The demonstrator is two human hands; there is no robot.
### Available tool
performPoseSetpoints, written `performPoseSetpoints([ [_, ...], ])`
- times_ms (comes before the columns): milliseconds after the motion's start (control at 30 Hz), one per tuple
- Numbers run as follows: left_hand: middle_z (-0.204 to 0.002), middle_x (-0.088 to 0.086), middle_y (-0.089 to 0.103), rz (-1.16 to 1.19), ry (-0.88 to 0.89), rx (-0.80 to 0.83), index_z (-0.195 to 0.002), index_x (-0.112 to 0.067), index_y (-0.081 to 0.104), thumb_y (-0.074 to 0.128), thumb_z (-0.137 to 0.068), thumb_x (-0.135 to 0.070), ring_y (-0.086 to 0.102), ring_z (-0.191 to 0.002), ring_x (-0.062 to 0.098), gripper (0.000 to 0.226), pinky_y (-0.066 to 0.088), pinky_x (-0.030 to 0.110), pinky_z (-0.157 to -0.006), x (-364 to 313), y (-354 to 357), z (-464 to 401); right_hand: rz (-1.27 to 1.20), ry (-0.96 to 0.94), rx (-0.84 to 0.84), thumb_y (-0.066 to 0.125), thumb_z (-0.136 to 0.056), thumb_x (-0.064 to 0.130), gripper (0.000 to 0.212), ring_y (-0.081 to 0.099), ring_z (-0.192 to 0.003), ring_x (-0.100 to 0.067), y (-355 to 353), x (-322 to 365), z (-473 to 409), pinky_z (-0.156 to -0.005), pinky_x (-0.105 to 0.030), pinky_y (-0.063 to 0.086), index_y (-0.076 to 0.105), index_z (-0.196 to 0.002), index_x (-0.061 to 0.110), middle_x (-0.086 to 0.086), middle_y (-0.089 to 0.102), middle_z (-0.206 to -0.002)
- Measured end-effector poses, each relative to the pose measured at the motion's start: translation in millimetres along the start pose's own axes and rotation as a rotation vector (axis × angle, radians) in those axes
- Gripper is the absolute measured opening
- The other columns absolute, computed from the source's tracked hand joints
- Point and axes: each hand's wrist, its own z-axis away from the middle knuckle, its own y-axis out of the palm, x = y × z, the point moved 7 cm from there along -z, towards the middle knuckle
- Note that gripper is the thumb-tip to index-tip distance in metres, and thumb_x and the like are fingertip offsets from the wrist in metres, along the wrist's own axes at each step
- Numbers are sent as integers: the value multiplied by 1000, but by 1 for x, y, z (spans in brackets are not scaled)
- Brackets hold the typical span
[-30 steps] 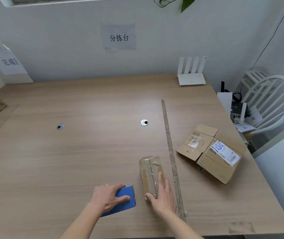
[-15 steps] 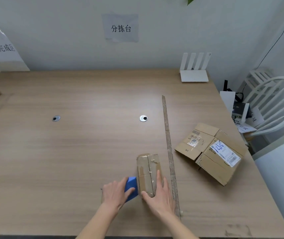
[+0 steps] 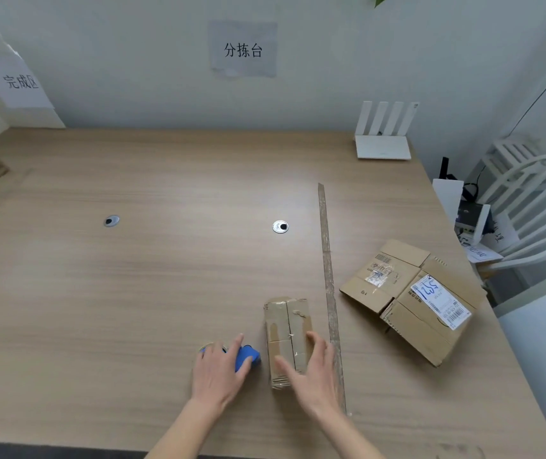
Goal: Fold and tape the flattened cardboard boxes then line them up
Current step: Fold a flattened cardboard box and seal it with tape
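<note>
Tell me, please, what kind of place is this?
Probably a small parcel-sorting workstation: a wall sign reads "sorting table", used cardboard boxes with shipping labels lie on the wooden table, and a router sits at the back.

Small office serving as a parcel-sorting station: paper signs (image 3: 243, 49) are hanging on the wall, used shipping cartons (image 3: 410, 299) are lying on the wooden tabletop (image 3: 132, 293), a router (image 3: 383, 140) is standing at the back

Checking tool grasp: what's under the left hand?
A blue tape dispenser sits under the left hand; a bit of its roll shows at the wrist side. The rest is covered.
</note>
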Motion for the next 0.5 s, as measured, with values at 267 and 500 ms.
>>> performPoseSetpoints([
  [267, -131, -17, 62, 784, -136, 280, -139, -54, 39, 51, -93, -58, 59, -119, 10, 47, 47, 33, -101, -65, -3, -2, -267, 86, 203, 76, -82, 27, 95, 60, -115, -12, -12, -9, -39, -105, -38, 46, 17, -157, 33, 7, 59, -133],
  [500, -114, -12, 70, 1263, -300, 47, -112, -35, 67, 44, -103, -49, 62, -105, 4, 28, 52, 31, -92, -72, -98, -30, -553, -3, 193, 74, -69, 76, 102, 57, -123, -19, -83, 67, -50, -102, -45, 49, 14, -149, 55, 5, 51, -136],
])
